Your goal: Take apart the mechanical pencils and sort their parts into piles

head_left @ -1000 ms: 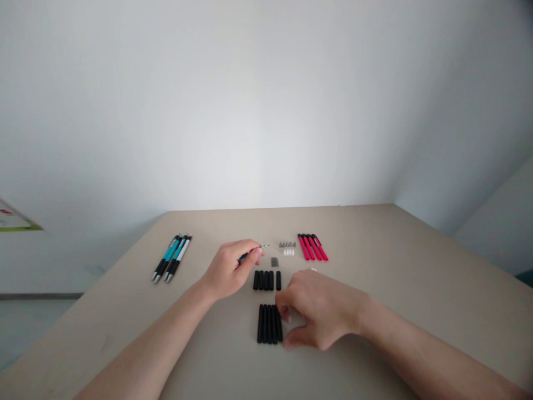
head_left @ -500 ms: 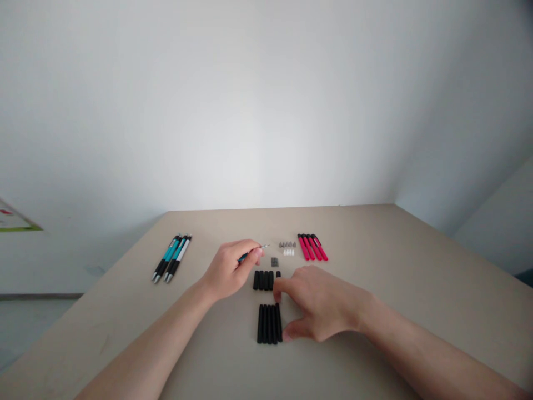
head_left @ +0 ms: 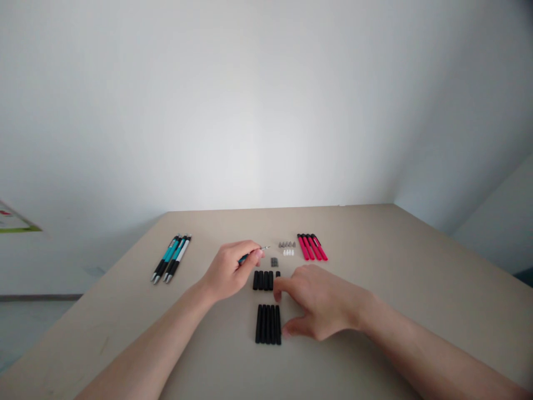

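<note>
In the head view, my left hand [head_left: 235, 269] is closed around a partly built teal pen [head_left: 244, 258], most of it hidden by the fingers. A thin metallic tip [head_left: 265, 248] sticks out past the thumb and points right. My right hand [head_left: 318, 303] hovers with thumb and index finger apart, beside a row of long black tubes [head_left: 268, 325]. Its thumb is at the row's right edge; whether it touches cannot be told. Farther back lies a row of shorter black grips [head_left: 263, 280], with the rightmost partly behind my index finger.
Several pens [head_left: 171, 260] in teal, white and black lie at the left. Pink barrels with black clips [head_left: 312, 247] are at the back right. Between them are silver cone tips [head_left: 287, 244], small white parts [head_left: 288, 253] and small grey springs [head_left: 274, 261]. A wall [head_left: 258, 111] rises behind the table.
The row of long black tubes has shifted slightly left and its rightmost tube now lies straighter with the others. Both hands have hardly moved.
</note>
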Motion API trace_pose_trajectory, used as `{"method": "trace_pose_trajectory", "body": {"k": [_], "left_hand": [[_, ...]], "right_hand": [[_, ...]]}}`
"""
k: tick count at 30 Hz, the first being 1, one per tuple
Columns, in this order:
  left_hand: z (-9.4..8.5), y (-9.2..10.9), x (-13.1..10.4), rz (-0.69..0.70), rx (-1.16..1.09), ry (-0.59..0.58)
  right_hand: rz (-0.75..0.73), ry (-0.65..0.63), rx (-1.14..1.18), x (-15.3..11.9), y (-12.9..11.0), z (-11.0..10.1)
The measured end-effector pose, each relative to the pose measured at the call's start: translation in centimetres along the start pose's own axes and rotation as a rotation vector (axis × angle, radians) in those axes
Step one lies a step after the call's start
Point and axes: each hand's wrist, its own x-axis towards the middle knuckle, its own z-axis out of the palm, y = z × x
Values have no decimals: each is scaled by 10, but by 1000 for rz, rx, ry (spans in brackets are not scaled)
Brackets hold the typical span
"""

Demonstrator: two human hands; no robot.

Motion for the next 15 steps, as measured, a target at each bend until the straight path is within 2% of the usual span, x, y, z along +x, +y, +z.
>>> {"method": "trace_pose_trajectory", "body": {"k": [3, 8, 12, 15], "left_hand": [[0, 0, -1, 15, -5, -41], [-1, 4, -1, 53, -2, -181], [2, 7, -1, 50, 58, -270], [3, 7, 0, 25, 96, -278]], "right_hand": [[42, 131, 48, 1, 4, 2], [111, 381, 208, 11, 8, 9], [72, 461, 220, 17, 10, 15], [63, 485, 189, 19, 14, 17]]}}
